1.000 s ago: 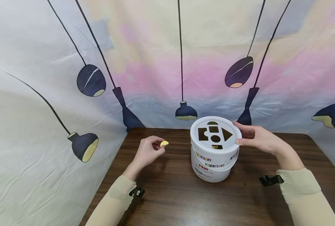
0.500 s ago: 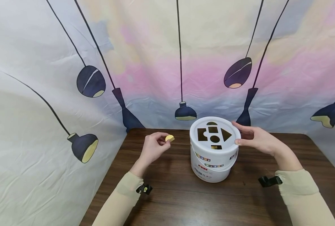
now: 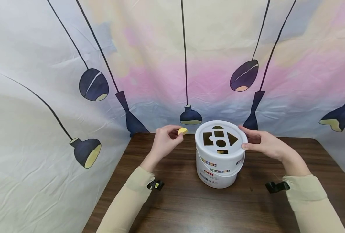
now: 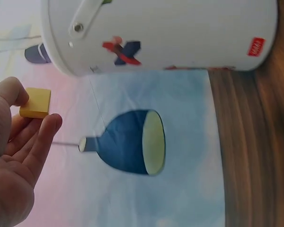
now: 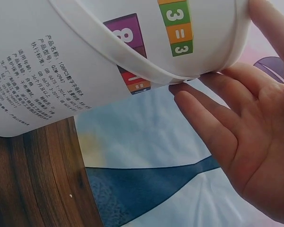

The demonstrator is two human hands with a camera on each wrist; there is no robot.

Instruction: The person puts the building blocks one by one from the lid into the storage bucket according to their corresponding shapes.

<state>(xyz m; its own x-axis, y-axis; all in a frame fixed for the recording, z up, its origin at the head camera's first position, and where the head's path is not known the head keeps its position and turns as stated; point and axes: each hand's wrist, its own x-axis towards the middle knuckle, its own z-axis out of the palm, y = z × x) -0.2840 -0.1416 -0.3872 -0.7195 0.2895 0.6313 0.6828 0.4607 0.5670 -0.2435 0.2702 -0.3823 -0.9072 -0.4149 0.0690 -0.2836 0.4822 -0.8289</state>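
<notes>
My left hand pinches a small yellow half-round toy block between thumb and fingers, raised to the left of the bucket's lid. The left wrist view shows a flat, squarish side of the block. A white shape-sorter bucket stands upright on the table, its lid cut with several holes: round, square, triangular, half-round, notched and rectangular. My right hand holds the bucket's right rim, thumb at the front and fingers behind. In the right wrist view, its fingers reach against the bucket's side below the rim.
The brown wooden table runs back to a cloth backdrop printed with hanging lamps. A white carry handle hangs down the bucket's front. Yellow shows through the lid's front rectangular hole. Black camera straps circle both wrists.
My left hand has risen and moved right with the yellow block, coming closer to the lid. The right hand and the bucket stay in place.
</notes>
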